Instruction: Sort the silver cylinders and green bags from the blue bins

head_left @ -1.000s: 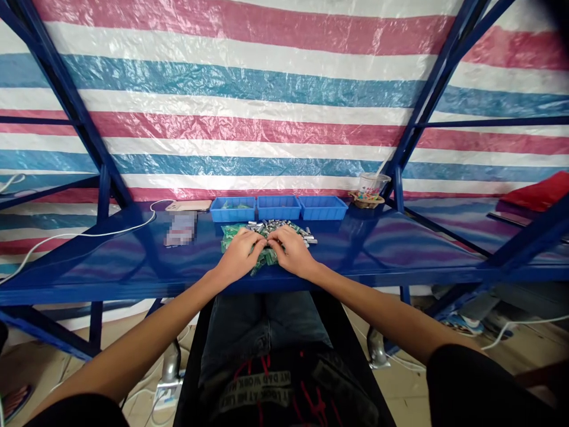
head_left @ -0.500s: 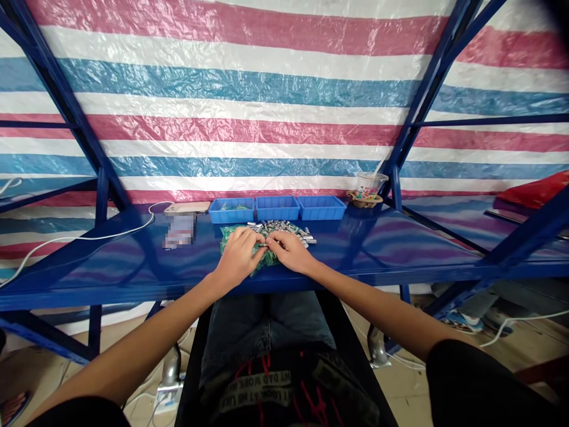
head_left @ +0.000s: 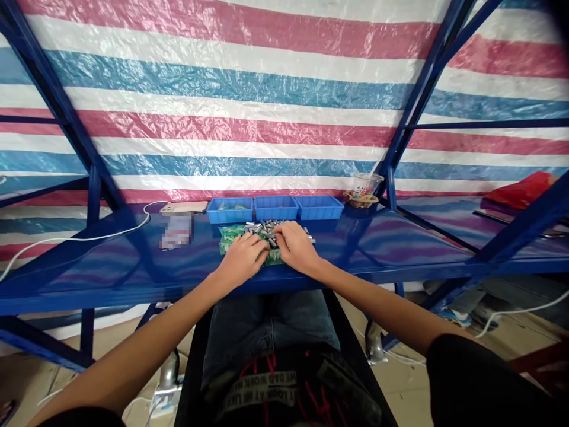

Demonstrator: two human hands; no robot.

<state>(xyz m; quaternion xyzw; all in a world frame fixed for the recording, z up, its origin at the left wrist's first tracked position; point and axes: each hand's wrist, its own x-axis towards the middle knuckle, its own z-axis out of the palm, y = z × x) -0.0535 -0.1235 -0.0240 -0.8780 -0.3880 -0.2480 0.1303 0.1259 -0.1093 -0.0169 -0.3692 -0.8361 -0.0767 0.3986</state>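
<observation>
My left hand [head_left: 244,258] rests at the near side of the green pieces [head_left: 228,233], its fingers curled in towards the thumb. Whatever it holds is too small and too covered to name. My right hand [head_left: 295,247] is over the heap of small silver metal cylinders [head_left: 268,226], with bent fingers reaching down among them. Its fingertips are partly hidden, so the piece in them cannot be made out. A narrow gap separates the two hands, and a few cylinders and green bits show there.
Behind the heap stand a left blue bin [head_left: 230,217] with green pieces inside, a middle blue bin [head_left: 275,214] and a right blue bin [head_left: 319,214]. A phone [head_left: 184,207] and white cable [head_left: 111,234] lie left on the blue table [head_left: 377,249]. A plastic cup [head_left: 367,185] stands right.
My hands were together, pinching a small piece between them. Now they are apart: the right hand has moved up and right onto the metal cylinders, the left slightly down.
</observation>
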